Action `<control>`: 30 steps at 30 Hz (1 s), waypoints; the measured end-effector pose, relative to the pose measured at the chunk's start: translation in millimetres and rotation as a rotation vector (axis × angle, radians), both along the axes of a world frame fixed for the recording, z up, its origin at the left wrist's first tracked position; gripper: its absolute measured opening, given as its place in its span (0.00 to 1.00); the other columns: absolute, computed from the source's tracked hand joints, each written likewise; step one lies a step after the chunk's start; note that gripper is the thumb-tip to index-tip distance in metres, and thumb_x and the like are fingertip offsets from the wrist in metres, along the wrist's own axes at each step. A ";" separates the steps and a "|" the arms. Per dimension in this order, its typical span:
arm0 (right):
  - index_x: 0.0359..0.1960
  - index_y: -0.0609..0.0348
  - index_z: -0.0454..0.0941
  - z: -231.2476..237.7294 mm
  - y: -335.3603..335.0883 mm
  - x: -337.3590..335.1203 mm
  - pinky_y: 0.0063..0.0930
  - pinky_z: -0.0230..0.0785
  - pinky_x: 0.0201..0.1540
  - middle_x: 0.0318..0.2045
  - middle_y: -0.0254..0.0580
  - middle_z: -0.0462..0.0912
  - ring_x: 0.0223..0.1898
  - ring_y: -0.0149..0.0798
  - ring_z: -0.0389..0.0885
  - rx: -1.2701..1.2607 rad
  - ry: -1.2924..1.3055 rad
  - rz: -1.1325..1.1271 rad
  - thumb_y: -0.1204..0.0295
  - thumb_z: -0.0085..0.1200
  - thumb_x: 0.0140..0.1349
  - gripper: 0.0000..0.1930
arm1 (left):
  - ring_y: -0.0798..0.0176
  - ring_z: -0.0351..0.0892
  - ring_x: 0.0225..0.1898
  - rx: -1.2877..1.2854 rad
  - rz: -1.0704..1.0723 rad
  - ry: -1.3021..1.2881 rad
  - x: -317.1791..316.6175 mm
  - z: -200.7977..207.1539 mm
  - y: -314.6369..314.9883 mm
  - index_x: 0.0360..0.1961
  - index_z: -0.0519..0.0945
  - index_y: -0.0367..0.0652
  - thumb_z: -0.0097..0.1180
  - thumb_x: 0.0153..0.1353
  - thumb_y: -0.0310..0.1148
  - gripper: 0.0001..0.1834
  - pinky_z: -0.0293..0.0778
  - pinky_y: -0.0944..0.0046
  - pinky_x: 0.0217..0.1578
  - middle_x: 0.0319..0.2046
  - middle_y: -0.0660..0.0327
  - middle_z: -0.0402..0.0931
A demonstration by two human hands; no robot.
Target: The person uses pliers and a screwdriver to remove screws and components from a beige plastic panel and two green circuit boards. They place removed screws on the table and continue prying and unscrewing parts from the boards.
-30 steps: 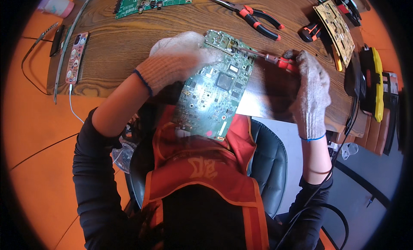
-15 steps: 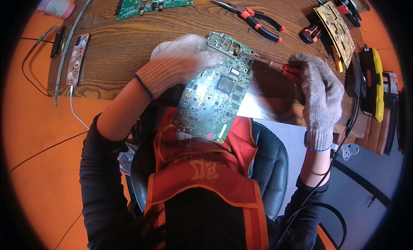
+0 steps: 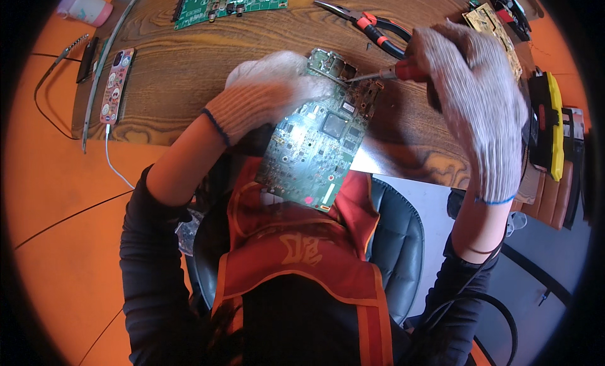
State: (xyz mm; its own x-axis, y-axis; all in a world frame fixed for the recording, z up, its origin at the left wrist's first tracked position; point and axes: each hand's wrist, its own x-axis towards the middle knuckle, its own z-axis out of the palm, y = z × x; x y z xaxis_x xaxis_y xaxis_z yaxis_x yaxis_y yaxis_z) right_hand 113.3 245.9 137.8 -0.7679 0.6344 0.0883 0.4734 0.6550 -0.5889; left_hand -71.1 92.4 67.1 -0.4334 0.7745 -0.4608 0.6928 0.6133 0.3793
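- Your left hand (image 3: 274, 82) pinches the board's (image 3: 305, 148) edge; your right hand (image 3: 472, 92) grips the screwdriver (image 3: 411, 70).
- Its white label (image 3: 329, 193) is unreadably small.
- The board slants lengthwise from above the surface (image 3: 183, 63) toward your lap; the screwdriver points left.

Left hand (image 3: 274, 82): knitted work glove, off-white over the fingers, orange-toned toward the ribbed cuff; dark blue hem (image 3: 215, 126) at the wrist.

Right hand (image 3: 469, 82): matching glove, greyish white, lengthwise ribbing plain to see; brighter blue hem (image 3: 496, 201).

Left sleeve (image 3: 154, 271): black, deeply creased, ending near the elbow. Right sleeve (image 3: 457, 296): same black cloth, likewise ending below the elbow.

Shirt (image 3: 302, 322): black, unmarked where visible.

Apron (image 3: 252, 259): red, orange edging, curved bib border; pale orange printed emblem (image 3: 301, 249). Shoulder straps (image 3: 376, 334): two, red and orange.
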 end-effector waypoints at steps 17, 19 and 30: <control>0.48 0.58 0.78 34.8 7.7 11.8 0.27 0.73 0.48 0.44 0.42 0.80 0.45 0.37 0.79 0.052 -0.274 0.739 0.57 0.60 0.57 0.22 | 0.45 0.82 0.36 0.205 0.045 -0.083 7.0 -5.2 -7.5 0.35 0.84 0.42 0.52 0.55 0.61 0.30 0.74 0.49 0.40 0.28 0.50 0.82; 0.47 0.57 0.77 28.6 16.8 7.0 0.35 0.74 0.54 0.48 0.47 0.81 0.51 0.49 0.80 0.462 -0.059 0.995 0.53 0.61 0.55 0.24 | 0.45 0.82 0.36 0.190 0.047 -0.064 7.3 -5.5 -7.1 0.35 0.84 0.41 0.52 0.55 0.61 0.30 0.74 0.49 0.40 0.28 0.49 0.82; 0.59 0.47 0.77 11.6 -61.3 11.2 0.20 0.72 0.30 0.24 0.29 0.80 0.22 0.21 0.74 -0.312 -0.376 0.046 0.59 0.49 0.66 0.21 | 0.50 0.81 0.47 0.160 0.073 -0.091 9.0 -2.9 -8.0 0.47 0.83 0.50 0.50 0.57 0.62 0.30 0.71 0.56 0.50 0.42 0.53 0.83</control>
State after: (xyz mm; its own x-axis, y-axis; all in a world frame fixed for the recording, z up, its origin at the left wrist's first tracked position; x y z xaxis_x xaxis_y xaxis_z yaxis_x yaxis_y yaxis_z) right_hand 124.5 184.6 149.5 -0.7379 0.5512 -0.3894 0.6658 0.5001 -0.5538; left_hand -62.2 84.3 64.2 -0.4537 0.8088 -0.3741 0.6068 0.5878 0.5350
